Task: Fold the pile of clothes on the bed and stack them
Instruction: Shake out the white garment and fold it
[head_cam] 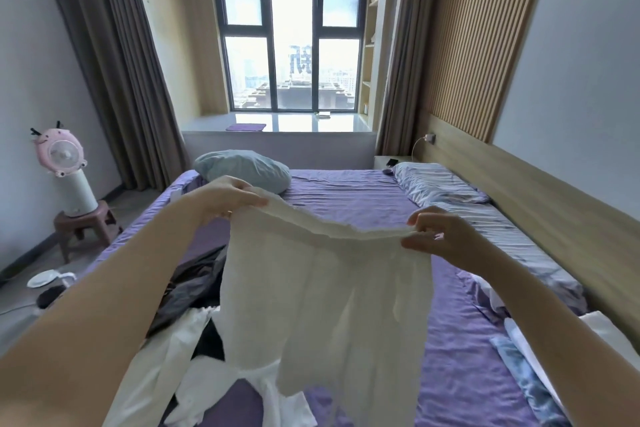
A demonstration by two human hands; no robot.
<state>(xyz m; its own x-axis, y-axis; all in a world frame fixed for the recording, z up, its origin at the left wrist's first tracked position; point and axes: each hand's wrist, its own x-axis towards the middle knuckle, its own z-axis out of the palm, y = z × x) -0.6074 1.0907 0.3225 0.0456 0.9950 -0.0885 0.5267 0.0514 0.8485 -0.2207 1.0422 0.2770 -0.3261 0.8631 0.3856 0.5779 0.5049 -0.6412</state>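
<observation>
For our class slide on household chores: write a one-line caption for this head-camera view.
Left hand and right hand hold a white garment up over the purple bed.

- The thin white crinkled-cloth garment (325, 291) is a light, matt, finely textured fabric, slightly sheer where light passes through it.
- The purple cotton-like bed sheet (360, 194) is matt cloth, rumpled into soft creases.
- The dark grey garment (194, 284) in the pile has a faint sheen, like a slick synthetic cloth.
- The pale blue pillow (242, 170) is soft matt fabric.
- The long wooden headboard panel (540, 204) is smooth, pale and matt; above it the slatted wooden wall panel (481, 35) is ribbed.
- The pink plastic fan (59, 151) looks smooth and slightly glossy.
- The brown curtains (114, 55) are heavy matt cloth.
- The window-seat top (294, 123) is glossy and reflective.
</observation>
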